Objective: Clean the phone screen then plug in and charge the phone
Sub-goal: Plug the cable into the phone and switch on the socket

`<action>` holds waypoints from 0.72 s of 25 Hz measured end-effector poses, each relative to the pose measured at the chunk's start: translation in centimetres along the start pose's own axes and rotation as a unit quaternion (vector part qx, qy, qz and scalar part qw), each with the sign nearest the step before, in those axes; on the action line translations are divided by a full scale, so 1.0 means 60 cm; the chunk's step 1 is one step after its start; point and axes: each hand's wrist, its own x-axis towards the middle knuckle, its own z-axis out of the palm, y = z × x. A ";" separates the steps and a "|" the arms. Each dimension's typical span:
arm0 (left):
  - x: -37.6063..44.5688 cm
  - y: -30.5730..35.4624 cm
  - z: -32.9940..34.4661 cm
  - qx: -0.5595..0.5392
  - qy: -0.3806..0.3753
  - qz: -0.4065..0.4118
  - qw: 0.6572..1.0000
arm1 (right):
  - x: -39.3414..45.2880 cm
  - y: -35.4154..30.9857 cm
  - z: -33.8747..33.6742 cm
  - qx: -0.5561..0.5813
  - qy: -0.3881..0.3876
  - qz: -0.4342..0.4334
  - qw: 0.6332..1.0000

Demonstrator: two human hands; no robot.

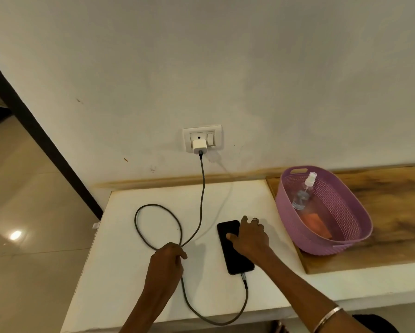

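Note:
A black phone (pixel 237 259) lies face up on the white counter (pixel 139 272), its screen dark. My right hand (pixel 248 236) rests on the phone's upper half, fingers spread over its far end. A grey charging cable (pixel 202 188) runs from the white adapter (pixel 200 146) in the wall socket (pixel 202 138) down to the counter, loops to the left, and ends in a plug seated in the phone's near end (pixel 243 276). My left hand (pixel 166 265) is closed on the cable where the loop crosses itself.
A purple plastic basket (pixel 341 243) stands on a wooden board (pixel 393 212) at the right, holding a clear spray bottle (pixel 303 193) and an orange cloth (pixel 318 223). The counter's left edge drops to a tiled floor (pixel 21 236).

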 end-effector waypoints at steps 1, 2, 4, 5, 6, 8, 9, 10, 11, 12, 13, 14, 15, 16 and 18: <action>0.006 0.011 -0.004 -0.011 0.019 0.002 1.000 | 0.012 0.001 -0.020 0.006 0.023 -0.014 1.000; 0.016 0.023 -0.009 -0.016 0.037 0.006 0.999 | 0.024 0.000 -0.040 0.020 0.051 -0.027 0.998; 0.044 0.051 -0.018 -0.021 0.075 0.028 0.997 | 0.045 -0.007 -0.074 0.041 0.105 -0.059 0.992; 0.061 0.065 -0.023 -0.027 0.092 0.040 0.995 | 0.057 -0.013 -0.088 0.044 0.124 -0.080 0.988; 0.079 0.080 -0.029 -0.037 0.105 0.052 0.992 | 0.069 -0.021 -0.101 0.046 0.134 -0.103 0.985; 0.112 0.107 -0.038 -0.052 0.117 0.067 0.989 | 0.092 -0.039 -0.124 0.054 0.131 -0.139 0.980; 0.128 0.118 -0.041 -0.055 0.115 0.069 0.989 | 0.106 -0.051 -0.136 0.055 0.127 -0.151 0.979; 0.141 0.125 -0.042 -0.055 0.110 0.068 0.990 | 0.118 -0.064 -0.146 0.052 0.125 -0.159 0.978; 0.152 0.130 -0.042 -0.055 0.104 0.069 0.991 | 0.129 -0.078 -0.155 0.045 0.127 -0.168 0.976; 0.162 0.132 -0.041 -0.055 0.098 0.070 0.991 | 0.140 -0.092 -0.162 0.033 0.133 -0.179 0.974; 0.167 0.132 -0.039 -0.057 0.092 0.069 0.992 | 0.151 -0.105 -0.167 0.019 0.140 -0.190 0.972; 0.170 0.130 -0.036 -0.059 0.086 0.065 0.992 | 0.161 -0.116 -0.172 0.004 0.145 -0.199 0.969; 0.171 0.125 -0.033 -0.061 0.080 0.059 0.993 | 0.170 -0.126 -0.176 -0.012 0.149 -0.205 0.967; 0.170 0.119 -0.028 -0.063 0.073 0.052 0.994 | 0.178 -0.134 -0.179 -0.030 0.155 -0.206 0.966; 0.165 0.106 -0.018 -0.066 0.051 0.035 0.996 | 0.190 -0.147 -0.182 -0.071 0.167 -0.201 0.963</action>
